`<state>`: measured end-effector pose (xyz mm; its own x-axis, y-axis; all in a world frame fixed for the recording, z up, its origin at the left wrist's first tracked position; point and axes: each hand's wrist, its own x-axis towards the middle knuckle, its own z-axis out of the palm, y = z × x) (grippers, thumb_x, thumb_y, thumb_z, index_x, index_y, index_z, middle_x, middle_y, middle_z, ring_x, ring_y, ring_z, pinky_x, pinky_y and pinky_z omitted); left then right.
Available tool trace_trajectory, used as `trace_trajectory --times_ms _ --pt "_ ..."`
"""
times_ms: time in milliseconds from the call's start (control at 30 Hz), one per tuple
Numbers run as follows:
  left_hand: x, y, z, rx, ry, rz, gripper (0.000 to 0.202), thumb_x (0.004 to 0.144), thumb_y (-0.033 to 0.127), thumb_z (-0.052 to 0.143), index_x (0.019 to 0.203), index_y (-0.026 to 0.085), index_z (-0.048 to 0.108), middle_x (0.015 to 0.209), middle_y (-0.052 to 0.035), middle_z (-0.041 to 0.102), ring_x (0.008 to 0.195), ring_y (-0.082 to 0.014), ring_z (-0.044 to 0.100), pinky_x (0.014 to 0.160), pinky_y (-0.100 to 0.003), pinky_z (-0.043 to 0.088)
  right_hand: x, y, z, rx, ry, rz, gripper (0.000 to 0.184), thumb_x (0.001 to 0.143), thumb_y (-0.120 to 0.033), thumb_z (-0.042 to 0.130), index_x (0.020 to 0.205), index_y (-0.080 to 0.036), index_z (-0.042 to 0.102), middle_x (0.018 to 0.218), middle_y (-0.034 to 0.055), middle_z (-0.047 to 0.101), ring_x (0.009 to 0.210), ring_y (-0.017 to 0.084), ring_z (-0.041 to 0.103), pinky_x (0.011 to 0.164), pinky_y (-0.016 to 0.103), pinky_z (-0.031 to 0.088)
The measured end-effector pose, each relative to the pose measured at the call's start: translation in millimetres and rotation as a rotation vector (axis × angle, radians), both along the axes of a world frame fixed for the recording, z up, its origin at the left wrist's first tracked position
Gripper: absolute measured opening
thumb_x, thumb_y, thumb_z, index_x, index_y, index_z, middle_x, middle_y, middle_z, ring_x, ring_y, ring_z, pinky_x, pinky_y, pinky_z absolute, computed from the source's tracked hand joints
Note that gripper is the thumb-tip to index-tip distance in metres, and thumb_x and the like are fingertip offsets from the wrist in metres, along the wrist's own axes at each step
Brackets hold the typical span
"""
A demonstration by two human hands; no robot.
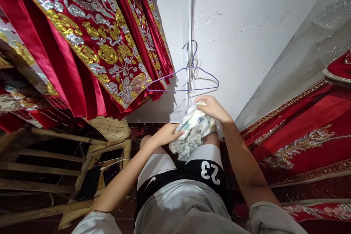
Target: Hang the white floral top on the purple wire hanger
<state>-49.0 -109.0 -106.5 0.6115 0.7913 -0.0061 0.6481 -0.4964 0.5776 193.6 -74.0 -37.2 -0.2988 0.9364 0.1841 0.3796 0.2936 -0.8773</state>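
A bunched white cloth with a blue-green floral print (193,131) rests above my lap. My left hand (164,134) grips its left side with curled fingers. My right hand (212,109) pinches its upper edge, close to the white wall. Just above the hands, a purple wire hanger (183,80) hangs on a vertical white pipe (187,44). I wear black and white shorts with the number 23 (210,172).
Red satin garments with gold and silver embroidery (90,40) hang at the upper left, and similar red cloth (301,142) lies at the right. A wooden slatted bench (41,168) with a dark phone and white cable (111,170) stands at the lower left.
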Motion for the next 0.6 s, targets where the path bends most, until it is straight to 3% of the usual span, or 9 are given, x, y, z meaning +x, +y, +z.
trace_trajectory --times_ms 67,133,233,300,367,500,600 --pt "-11 -4 11.1 0.143 0.261 0.073 0.039 0.099 0.049 0.045 0.098 0.016 0.066 0.090 -0.0110 0.075 0.087 -0.0297 0.069 0.081 -0.036 0.049 -1 25 -8.2 0.176 0.102 -0.205 0.038 0.071 -0.019 0.061 0.108 -0.017 0.069 0.097 0.0058 0.072 0.074 0.019 0.063 0.070 0.031 0.050" --pt "-21 -6 24.8 0.179 0.503 0.120 0.038 0.099 0.045 0.044 0.100 0.016 0.069 0.096 -0.0150 0.076 0.092 -0.0329 0.071 0.081 -0.038 0.050 -8 50 -23.9 0.276 0.174 -0.241 0.050 0.072 -0.019 0.059 0.122 -0.019 0.066 0.121 0.0095 0.071 0.095 0.024 0.067 0.087 0.036 0.052" --pt "-31 -4 41.4 0.082 0.771 0.177 0.031 0.095 0.038 0.052 0.097 0.017 0.074 0.105 -0.0176 0.076 0.100 -0.0351 0.072 0.081 -0.039 0.053 -17 74 -47.9 0.278 0.167 -0.189 0.038 0.076 -0.023 0.055 0.109 -0.020 0.072 0.124 0.0091 0.072 0.115 0.026 0.064 0.105 0.040 0.044" --pt "-37 -1 49.3 0.053 0.849 0.244 0.028 0.093 0.030 0.052 0.100 0.015 0.076 0.108 -0.0201 0.076 0.103 -0.0372 0.072 0.084 -0.042 0.053 -15 75 -58.4 0.255 0.139 -0.203 0.028 0.076 -0.024 0.053 0.094 -0.018 0.073 0.107 0.0085 0.076 0.106 0.026 0.066 0.100 0.040 0.046" --pt "-45 4 57.6 0.116 0.823 0.326 0.031 0.094 0.026 0.049 0.103 0.013 0.076 0.111 -0.0234 0.074 0.106 -0.0397 0.071 0.088 -0.047 0.053 -3 66 -62.4 0.297 0.120 -0.249 0.023 0.075 -0.025 0.053 0.085 -0.018 0.072 0.090 0.0060 0.075 0.091 0.024 0.066 0.088 0.035 0.047" --pt "-62 16 80.3 0.440 0.574 0.447 0.031 0.095 0.033 0.051 0.098 0.014 0.075 0.131 -0.0238 0.066 0.126 -0.0415 0.060 0.100 -0.049 0.049 33 34 -50.9 0.391 0.110 -0.337 0.017 0.077 -0.025 0.050 0.074 -0.018 0.066 0.070 0.0001 0.060 0.070 0.017 0.053 0.066 0.027 0.038" --pt "-65 26 94.0 0.483 0.442 0.483 0.030 0.097 0.037 0.048 0.095 0.019 0.072 0.126 -0.0194 0.070 0.116 -0.0389 0.065 0.091 -0.046 0.052 50 17 -32.9 0.408 0.066 -0.356 0.014 0.078 -0.026 0.051 0.071 -0.018 0.061 0.063 -0.0025 0.050 0.063 0.014 0.043 0.061 0.027 0.031"
